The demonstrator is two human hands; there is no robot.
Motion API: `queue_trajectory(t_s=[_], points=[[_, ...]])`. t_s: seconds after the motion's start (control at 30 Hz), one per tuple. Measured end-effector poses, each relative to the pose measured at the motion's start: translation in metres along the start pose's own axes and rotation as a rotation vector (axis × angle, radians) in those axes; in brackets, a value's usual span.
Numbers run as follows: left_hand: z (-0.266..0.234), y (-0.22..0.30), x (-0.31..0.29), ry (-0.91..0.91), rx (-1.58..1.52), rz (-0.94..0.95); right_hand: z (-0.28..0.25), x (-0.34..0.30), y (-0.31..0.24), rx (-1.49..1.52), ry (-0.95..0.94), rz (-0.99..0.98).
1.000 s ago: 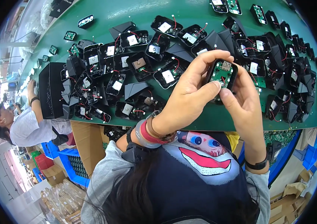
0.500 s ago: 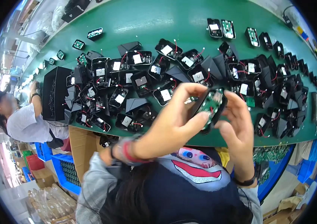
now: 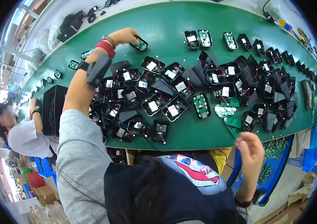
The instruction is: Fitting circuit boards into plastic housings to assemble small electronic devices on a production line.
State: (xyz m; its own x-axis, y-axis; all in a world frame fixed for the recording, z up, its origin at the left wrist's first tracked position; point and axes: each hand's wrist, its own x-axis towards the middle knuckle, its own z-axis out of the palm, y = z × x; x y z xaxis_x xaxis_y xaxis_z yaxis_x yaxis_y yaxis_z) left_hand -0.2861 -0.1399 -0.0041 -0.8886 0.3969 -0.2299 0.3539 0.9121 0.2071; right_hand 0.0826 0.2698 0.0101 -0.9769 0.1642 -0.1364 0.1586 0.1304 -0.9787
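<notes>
Over the far part of the table my left hand [image 3: 124, 36] reaches out, its fingers closed on the end of a black plastic housing [image 3: 140, 44] with a green circuit board inside. The housing sits at the table surface, slightly tilted. My right hand [image 3: 251, 151] hovers by the near table edge, fingers loosely curled and apart, holding nothing I can see. Just beyond it lie loose green circuit boards [image 3: 234, 122]. Another black housing with a green board [image 3: 201, 106] rests at the middle of the table, near open housings [image 3: 175, 110] with red wires.
Many open black housings crowd the green table [image 3: 166, 22]. A row of housings [image 3: 260, 47] runs along the far right. A large black bin [image 3: 55, 112] stands at left, beside a seated person [image 3: 27, 130]. Below the right edge is a blue tray [image 3: 278, 164] of boards.
My left hand has swung from the middle to the far left with a housing. My right hand has let go and drawn back toward me. The view has shifted somewhat.
</notes>
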Motion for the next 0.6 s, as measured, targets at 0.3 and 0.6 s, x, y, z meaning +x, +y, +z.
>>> queue_trajectory(t_s=[0.3,0.6], points=[[0.009,0.199,-0.077,0.683,-0.124,0.739,0.059,0.047,-0.014,-0.540,-0.035,-0.448],[0.029,0.206,-0.209,0.255,-0.842,0.278,0.047,0.073,0.012,-1.180,-0.093,-0.565]])
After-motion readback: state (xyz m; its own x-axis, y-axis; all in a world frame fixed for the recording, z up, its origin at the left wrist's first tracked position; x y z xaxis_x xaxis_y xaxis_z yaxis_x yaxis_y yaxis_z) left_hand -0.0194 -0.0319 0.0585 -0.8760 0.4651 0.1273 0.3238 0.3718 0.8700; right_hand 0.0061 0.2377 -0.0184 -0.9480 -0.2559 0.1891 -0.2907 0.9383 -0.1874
